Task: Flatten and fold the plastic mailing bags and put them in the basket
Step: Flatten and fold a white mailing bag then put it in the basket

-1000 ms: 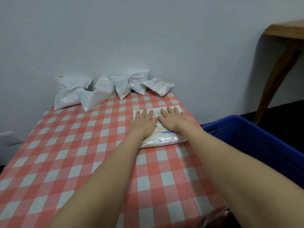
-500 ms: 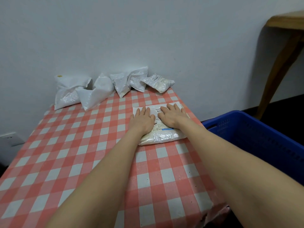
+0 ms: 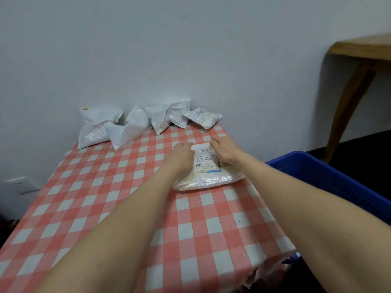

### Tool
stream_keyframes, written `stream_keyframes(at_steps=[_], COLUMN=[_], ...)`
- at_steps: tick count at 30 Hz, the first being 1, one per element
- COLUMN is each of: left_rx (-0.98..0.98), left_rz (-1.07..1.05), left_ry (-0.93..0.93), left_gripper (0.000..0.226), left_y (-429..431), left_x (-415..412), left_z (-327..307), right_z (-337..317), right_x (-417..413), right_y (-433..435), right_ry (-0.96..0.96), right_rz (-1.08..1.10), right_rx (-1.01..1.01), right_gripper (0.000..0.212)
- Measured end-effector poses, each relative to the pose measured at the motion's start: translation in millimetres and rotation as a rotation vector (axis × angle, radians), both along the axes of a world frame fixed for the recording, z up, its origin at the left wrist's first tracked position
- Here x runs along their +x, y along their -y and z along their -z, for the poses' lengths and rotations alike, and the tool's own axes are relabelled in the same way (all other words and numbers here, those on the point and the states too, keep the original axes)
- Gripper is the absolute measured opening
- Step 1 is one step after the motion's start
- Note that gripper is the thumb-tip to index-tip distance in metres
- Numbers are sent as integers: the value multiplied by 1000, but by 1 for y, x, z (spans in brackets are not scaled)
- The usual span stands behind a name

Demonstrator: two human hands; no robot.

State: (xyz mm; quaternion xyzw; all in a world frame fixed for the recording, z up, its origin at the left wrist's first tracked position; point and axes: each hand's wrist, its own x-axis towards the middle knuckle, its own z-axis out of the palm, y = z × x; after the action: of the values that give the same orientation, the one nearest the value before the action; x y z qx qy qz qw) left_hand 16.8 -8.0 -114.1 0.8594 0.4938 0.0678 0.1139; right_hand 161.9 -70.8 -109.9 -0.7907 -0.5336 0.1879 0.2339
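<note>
Two bare forearms are reaching out over the table (image 3: pixel 127 208), which is wearing a red-and-white checked cloth (image 3: pixel 88 187) that's looking ragged at the near right corner. Further out, toward the right edge of the table, the mailing bag (image 3: pixel 208 176) is lying flat on the cloth. It's clear plastic with something pale and grainy-looking inside, and a white shipping label (image 3: pixel 206 158) is facing up.

The left hand (image 3: pixel 179 154) is sitting on the far left part of that bag, and the right hand (image 3: pixel 225 152) is on the far right part, with the label showing between them. The fingers on both are smeared by motion blur, so I honestly can't tell whether they're pressing flat or curling round the bag's far edge.

Off the right side of the table, lower down, the blue basket (image 3: pixel 317 172) is sitting just beside the table edge; whatever's inside it isn't visible from here.

At the far end of the table, a row of other bags (image 3: pixel 135 125) is leaning against the white wall (image 3: pixel 190 49). They're puffy and crumpled, mostly white, and the rightmost one (image 3: pixel 204 118) is clear with a label. A wall socket (image 3: pixel 19 183) is showing low on the left, and a wooden table leg (image 3: pixel 349 102) is standing at far right.
</note>
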Motion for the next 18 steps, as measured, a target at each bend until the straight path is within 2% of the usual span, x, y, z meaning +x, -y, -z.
stream_keyframes(at_steps=[4,9,18], left_rx=[18,38,-50], left_rz=[47,68,38], left_ry=[17,-21,-28], left_gripper=[50,52,53], left_y=[26,47,54], left_x=[-3,-4,-5], left_z=[0,3,28], right_z=[0,7,28], right_x=[-9,-22,-29], right_y=[20,35,41], right_ry=[208,310,257], right_rz=[7,-39,-58], right_rx=[-68,-92,-182], right_gripper=[52,56,54])
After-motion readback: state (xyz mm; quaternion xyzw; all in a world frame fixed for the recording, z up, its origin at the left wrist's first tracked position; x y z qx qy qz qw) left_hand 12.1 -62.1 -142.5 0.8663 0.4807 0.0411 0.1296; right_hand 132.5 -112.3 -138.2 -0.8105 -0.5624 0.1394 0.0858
